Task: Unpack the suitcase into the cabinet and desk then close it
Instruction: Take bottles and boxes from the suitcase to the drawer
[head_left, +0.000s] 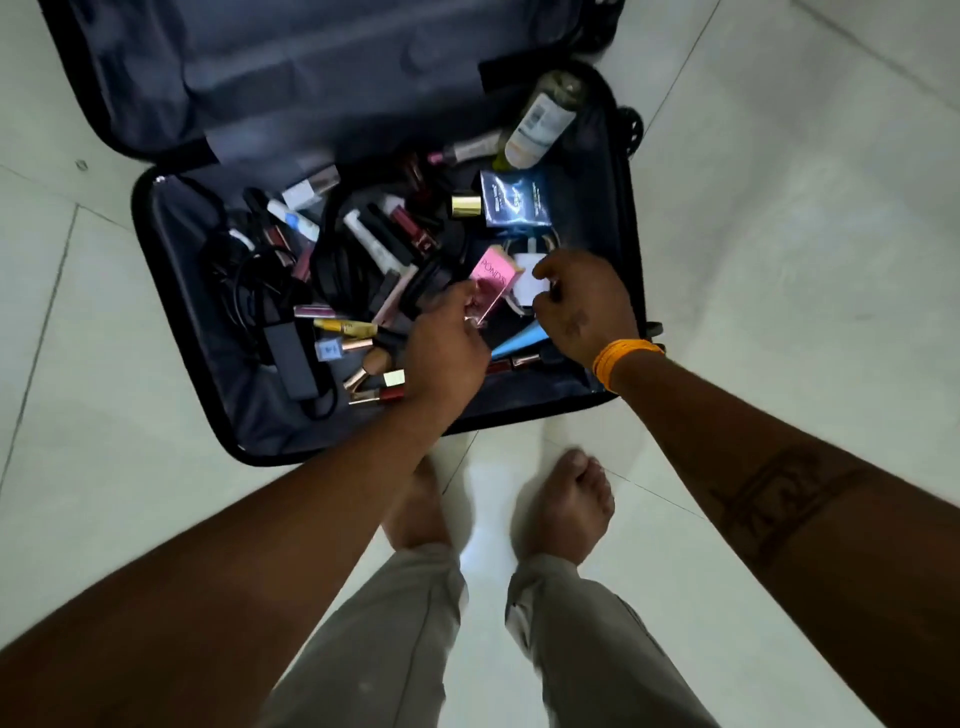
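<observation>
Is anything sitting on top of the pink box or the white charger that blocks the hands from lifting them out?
Nothing visible does. The left hand already pinches the pink box, the right hand grips the white charger, and both lie atop the suitcase clutter.

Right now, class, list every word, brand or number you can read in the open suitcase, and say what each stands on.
"POND'S": on the pink box held by the left hand.
Blue box: print too blurred to read.
Green bottle: label too blurred to read.
Small tubes and lipsticks: print too small to read.
</observation>
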